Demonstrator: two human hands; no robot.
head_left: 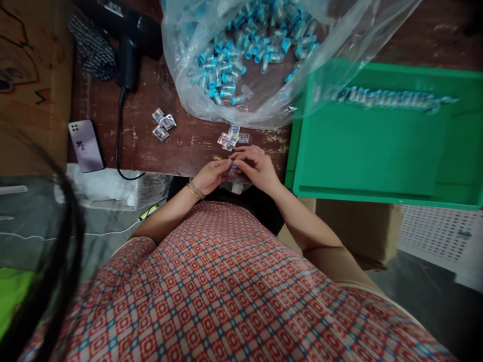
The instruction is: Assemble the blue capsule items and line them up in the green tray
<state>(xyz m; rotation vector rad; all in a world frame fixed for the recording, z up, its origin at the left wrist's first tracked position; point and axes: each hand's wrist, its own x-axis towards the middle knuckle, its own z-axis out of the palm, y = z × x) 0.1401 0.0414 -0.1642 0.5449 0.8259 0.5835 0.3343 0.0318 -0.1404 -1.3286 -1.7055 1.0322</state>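
Observation:
My left hand (212, 174) and my right hand (253, 166) meet at the front edge of the brown table (181, 146). Both have their fingers pinched together around a small clear item with a blue part (233, 170), mostly hidden between them. A gold bangle sits on my left wrist. Just beyond the fingers lies a little pile of small printed sachets (231, 139). A second group of sachets (163, 123) lies further left.
A big clear plastic bag (260, 75) of small blue-capped tubes lies at the back. A green tray (377, 146) on the right holds a row of packed pieces. A phone (86, 146), a black corded tool (128, 45) and cardboard sit at left.

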